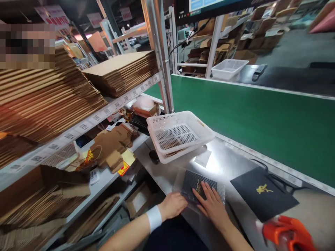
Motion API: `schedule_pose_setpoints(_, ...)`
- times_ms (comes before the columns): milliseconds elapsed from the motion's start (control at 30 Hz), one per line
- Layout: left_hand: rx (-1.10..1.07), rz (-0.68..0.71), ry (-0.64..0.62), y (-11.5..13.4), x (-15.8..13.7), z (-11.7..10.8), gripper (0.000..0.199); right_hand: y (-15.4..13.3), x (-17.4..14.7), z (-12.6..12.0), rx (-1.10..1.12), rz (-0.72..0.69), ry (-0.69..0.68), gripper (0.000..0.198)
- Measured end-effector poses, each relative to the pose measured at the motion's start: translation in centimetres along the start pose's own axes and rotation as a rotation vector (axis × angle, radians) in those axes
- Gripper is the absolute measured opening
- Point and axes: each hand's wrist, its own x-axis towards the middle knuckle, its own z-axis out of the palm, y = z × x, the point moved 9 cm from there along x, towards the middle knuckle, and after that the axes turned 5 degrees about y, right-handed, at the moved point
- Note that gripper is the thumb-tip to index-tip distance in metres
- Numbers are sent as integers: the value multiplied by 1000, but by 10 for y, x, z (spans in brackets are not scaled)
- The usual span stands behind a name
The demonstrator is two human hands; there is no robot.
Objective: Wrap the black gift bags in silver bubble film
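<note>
Pouch (196, 184) seemingly under right-hand fingers (206, 194)

Desk (230, 164): bare metal, smooth, glossy glare. Wrapped item (199, 184) under both hands: clear bubble plastic over dark textured surface. Basket (180, 134): white perforated plastic. Bag (264, 197): matt black paper, gold mark. Belt (248, 118): matt green. Flat boxes (123, 71): brown corrugated cardboard.
</note>
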Motion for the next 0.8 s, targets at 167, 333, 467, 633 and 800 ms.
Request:
schedule_pose_setpoints(167, -36, -145, 31, -14, 24, -21, 11, -6, 7, 5, 12, -101, -66, 83)
schedule_pose_setpoints(333, -158, -288, 49, -27, 32, -27, 4, 0, -5, 30, -77, -71, -108, 75)
schedule_pose_setpoints(467, -271, -405, 61, -42, 38, -30, 5, 0, -12, 34, -108, -70, -46, 67)
schedule_pose_setpoints(633, -380, -536, 91, -64, 44, -24, 19, -1, -13, 21, -146, -35, 60, 46)
schedule_pose_setpoints(800, -364, -866, 324, -105, -5, -4, 63, 0, -16, 22, -162, -2, 80, 46)
